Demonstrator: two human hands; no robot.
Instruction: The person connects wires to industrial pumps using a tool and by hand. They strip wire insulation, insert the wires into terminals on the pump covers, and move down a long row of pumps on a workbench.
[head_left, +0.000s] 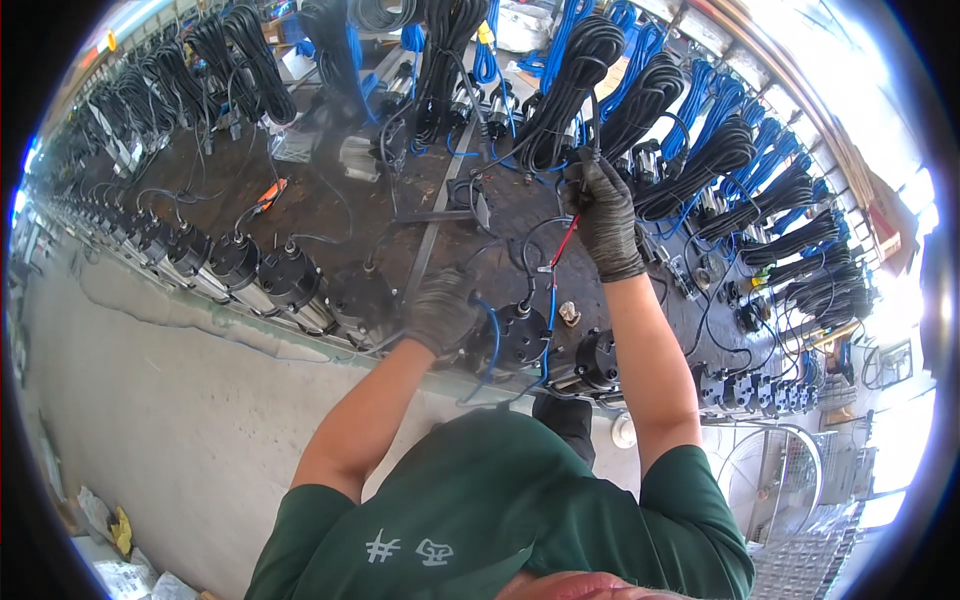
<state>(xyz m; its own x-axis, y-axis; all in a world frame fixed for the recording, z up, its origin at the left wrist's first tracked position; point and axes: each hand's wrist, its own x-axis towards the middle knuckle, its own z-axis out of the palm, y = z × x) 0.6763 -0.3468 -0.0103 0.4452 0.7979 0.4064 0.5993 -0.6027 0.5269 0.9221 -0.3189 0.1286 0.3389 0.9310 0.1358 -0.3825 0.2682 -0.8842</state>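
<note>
My right hand [607, 222], in a dark grey work glove, is raised over the bench with its fingers closed round a black cable [596, 135] below a hanging coil. A red wire [565, 242] runs down from near this hand, and a blue wire [552, 312] continues toward a cylindrical motor with a black cap [522, 338]. My left hand [440, 308], gloved too, hovers near the bench's front edge, left of that motor. Motion smears its fingers, so its grip cannot be made out. A blue wire loop [494, 335] hangs beside it.
Several similar motors [236, 258] line the front edge of the dark bench [330, 185]. Black cable coils [585, 65] and blue ones [708, 95] crowd the far side. An orange-handled tool [270, 195] lies at left. A metal bracket [470, 205] sits mid-bench.
</note>
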